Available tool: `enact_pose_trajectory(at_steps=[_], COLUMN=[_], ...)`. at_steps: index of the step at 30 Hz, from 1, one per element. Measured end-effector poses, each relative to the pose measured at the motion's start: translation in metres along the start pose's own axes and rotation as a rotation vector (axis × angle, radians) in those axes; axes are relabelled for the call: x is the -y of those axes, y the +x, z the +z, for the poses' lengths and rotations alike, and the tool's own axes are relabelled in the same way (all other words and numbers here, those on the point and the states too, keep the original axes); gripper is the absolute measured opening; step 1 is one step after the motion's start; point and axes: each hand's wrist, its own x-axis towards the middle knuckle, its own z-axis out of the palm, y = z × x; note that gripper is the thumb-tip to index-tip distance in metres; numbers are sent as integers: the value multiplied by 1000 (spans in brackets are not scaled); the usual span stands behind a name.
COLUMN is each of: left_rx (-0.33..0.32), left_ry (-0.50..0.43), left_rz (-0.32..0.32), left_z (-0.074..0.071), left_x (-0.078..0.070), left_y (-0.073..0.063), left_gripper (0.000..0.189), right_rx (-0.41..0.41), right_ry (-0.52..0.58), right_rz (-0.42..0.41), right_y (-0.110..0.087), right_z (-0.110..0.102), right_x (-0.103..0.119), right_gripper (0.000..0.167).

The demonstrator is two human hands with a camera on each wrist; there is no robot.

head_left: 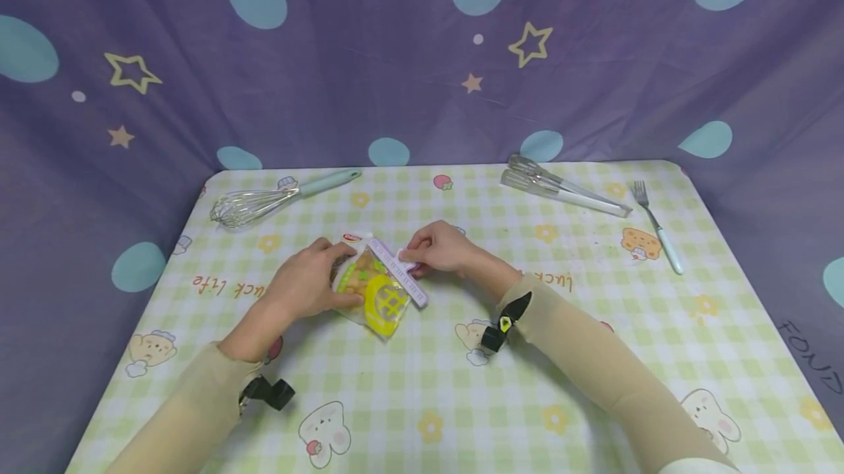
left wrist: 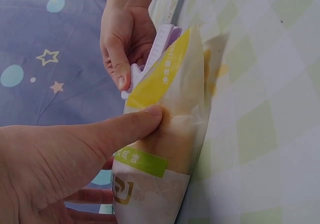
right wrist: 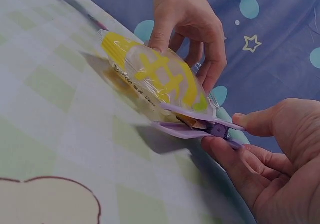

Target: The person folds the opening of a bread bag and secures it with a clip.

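A snack bag (head_left: 387,300), clear with yellow and green print, is tilted up off the tablecloth near the middle of the table. My left hand (head_left: 305,278) grips it by its left side, thumb (left wrist: 140,126) on the near face and fingers behind. With thumb and fingers, my right hand (head_left: 443,247) pinches the handles of a lilac sealing clip (head_left: 400,272). In the right wrist view, the clip's two long bars (right wrist: 182,132) stand apart, with the bag's edge between them. Part of the left fingers is hidden behind the bag.
A whisk (head_left: 264,203) with a mint handle lies at the back left. Metal tongs (head_left: 565,192) rest at the back right, beside a fork (head_left: 657,227) with a mint handle. A checked cloth (head_left: 501,415) covers the table, and a purple curtain (head_left: 369,56) hangs behind.
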Motion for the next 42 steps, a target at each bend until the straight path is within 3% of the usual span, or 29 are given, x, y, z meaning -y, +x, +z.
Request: enact_pose_trajectory(at_steps=[42], left_rx=[-2], left_ry=[17], left_rz=[-9], left_z=[0], left_x=[-2], left_y=[0], left_gripper=[82], right_rx=[-1], right_ry=[6], right_rz=[-5], right_y=[15], right_z=[2], right_x=[5], right_gripper=[19])
